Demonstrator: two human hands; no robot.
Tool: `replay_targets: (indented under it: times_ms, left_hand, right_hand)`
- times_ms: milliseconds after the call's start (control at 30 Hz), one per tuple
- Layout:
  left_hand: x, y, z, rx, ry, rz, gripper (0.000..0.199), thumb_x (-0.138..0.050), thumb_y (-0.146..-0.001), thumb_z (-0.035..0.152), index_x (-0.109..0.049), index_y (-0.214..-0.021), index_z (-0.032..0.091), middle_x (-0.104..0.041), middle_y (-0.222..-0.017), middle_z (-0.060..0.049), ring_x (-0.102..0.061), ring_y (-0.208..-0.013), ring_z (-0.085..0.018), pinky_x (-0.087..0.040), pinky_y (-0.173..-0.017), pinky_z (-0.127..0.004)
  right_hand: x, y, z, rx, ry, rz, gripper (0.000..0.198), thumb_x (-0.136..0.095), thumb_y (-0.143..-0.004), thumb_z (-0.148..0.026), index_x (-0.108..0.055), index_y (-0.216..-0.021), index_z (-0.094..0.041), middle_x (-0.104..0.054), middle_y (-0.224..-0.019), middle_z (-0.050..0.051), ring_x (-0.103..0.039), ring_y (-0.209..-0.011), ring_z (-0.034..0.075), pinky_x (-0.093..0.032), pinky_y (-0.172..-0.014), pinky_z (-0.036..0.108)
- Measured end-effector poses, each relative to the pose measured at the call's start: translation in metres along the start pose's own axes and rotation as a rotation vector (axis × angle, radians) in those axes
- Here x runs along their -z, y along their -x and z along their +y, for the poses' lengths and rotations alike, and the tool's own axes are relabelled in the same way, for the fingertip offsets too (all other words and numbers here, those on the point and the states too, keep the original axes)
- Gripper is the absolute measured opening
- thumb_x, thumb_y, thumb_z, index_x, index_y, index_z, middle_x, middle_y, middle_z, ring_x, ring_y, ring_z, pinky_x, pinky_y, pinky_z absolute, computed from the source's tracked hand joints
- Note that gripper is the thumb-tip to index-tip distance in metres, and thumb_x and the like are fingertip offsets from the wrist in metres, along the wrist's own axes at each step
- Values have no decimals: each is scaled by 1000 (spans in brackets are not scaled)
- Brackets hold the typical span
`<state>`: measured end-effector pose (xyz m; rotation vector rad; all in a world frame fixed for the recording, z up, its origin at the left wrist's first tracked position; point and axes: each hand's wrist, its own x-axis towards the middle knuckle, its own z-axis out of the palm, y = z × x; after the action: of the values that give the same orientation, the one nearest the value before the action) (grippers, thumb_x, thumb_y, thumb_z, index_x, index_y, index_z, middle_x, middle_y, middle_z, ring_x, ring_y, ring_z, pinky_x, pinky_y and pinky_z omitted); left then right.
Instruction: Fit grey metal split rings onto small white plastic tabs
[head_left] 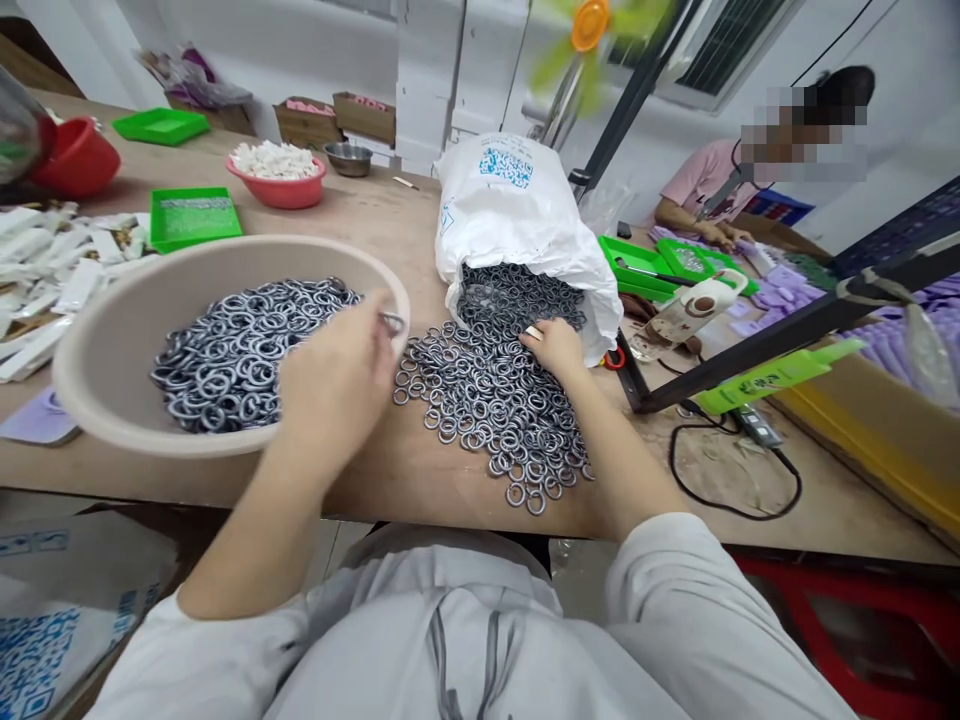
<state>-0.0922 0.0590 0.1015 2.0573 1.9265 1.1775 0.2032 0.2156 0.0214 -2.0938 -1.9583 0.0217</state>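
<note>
My left hand, slightly blurred, is closed over the right rim of a large beige basin. A grey metal ring shows at its fingertips. Inside the basin lies a heap of the same grey rings. My right hand rests on a loose pile of rings by the mouth of a white sack. Its fingers are curled, and a small white piece or wrap shows at them; what they hold is hidden. More rings fill the sack's opening and spill onto the table.
White pieces, green trays and a red bowl stand at left. A dark metal post, green bottle and cable are at right. A person works at far right. A fan stands behind.
</note>
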Motion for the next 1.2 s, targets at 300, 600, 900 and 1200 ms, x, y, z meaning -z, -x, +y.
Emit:
replay_targets:
  times_ms: [300, 600, 900, 1200]
  left_hand:
    - [-16, 3, -7, -224, -119, -41, 38, -48, -92, 31, -63, -123, 14, -63, -129, -17, -53, -124, -32, -35, -109, -52]
    - [-134, 21, 25, 162, 1086, -375, 38, -59, -88, 42, -72, -115, 18, -72, -117, -10, -65, -106, -23, -51, -88, -35]
    - [-121, 9, 14, 563, 1442, -622, 45, -83, -62, 51, -65, -78, 13, -64, -71, -1, -56, -54, -6, -43, -52, -19]
    - [-125, 19, 21, 561, 1500, -624, 45, -75, -70, 55, -52, -69, 16, -48, -59, 4, -43, -49, -5, -33, -45, -18]
  right_hand:
    - [10, 48, -13, 83, -833, -214, 36, -62, -81, -51, -69, -76, -16, -43, -53, -4, -34, -49, 10, -23, -48, 25]
    - [-4, 125, -71, -151, -1657, -72, 44, -82, -62, -53, -55, -77, -22, -46, -62, -8, -33, -45, 5, -23, -38, 19]
    - [0, 115, -58, 273, -1131, 54, 37, -62, -83, -57, -70, -88, -21, -60, -82, 3, -55, -82, 18, -46, -80, 34]
    - [-6, 113, -64, 191, -1236, -122, 45, -60, -78, -66, -56, -92, -23, -58, -77, 0, -50, -61, 13, -43, -57, 27]
